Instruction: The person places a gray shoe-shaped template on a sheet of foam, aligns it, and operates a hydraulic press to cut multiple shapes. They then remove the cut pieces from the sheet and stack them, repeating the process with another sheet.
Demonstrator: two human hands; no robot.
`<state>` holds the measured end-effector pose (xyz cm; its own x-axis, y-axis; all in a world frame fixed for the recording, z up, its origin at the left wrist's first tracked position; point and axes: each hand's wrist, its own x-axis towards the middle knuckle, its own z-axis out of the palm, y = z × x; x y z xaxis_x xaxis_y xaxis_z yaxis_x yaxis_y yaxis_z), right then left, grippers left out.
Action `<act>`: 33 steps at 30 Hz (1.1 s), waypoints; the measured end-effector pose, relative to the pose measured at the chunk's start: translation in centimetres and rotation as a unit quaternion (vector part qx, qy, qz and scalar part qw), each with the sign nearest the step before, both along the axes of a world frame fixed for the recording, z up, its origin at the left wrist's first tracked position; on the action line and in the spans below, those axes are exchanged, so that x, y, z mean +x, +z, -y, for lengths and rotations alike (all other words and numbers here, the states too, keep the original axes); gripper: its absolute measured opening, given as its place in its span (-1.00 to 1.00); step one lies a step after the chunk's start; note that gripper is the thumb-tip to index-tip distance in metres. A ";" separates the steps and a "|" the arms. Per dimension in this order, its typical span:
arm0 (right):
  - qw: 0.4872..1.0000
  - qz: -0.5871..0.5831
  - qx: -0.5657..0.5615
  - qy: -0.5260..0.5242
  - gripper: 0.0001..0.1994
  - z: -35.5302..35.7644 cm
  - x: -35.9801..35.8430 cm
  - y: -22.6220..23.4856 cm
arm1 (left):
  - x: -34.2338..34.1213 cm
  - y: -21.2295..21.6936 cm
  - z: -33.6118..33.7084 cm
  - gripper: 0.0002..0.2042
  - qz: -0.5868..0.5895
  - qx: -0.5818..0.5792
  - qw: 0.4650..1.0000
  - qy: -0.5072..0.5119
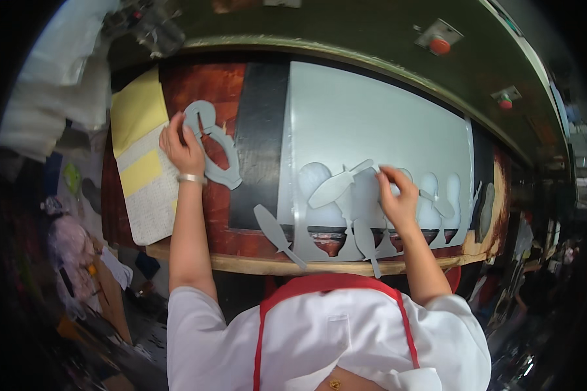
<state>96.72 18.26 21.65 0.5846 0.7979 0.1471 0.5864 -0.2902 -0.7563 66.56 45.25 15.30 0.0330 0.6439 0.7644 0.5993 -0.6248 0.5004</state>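
A large pale grey sheet lies in front of me, with a row of sole-shaped cut-outs along its near side. Above these cut-outs, my right hand pinches the narrow end of a paddle-shaped grey piece. Similar flat pieces lie around it: a grey piece near the front edge, another grey piece left of the sheet, and a small grey piece to the right. My left hand, its fingers apart, is beside several looped grey pieces lying together at the left.
Under my left wrist lie a written sheet of paper and yellow paper. A dark green machine beam with a red button and a second button spans the far side. A wooden edge borders the table nearest me.
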 end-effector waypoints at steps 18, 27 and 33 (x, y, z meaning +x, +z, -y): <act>0.968 0.214 0.028 0.126 -0.82 3.6 5.0 1.1 | -0.4 8.0 20.8 -0.71 -0.455 -0.079 0.865 -0.195; 0.979 0.192 -0.066 -0.006 -0.82 16.6 12.1 -1.8 | 14.1 7.3 27.7 -0.81 -0.421 -0.105 0.769 -0.469; 0.961 0.237 -0.134 -0.041 -0.71 16.7 10.6 -0.7 | 15.7 5.7 26.9 -0.74 -0.508 -0.169 0.721 -0.441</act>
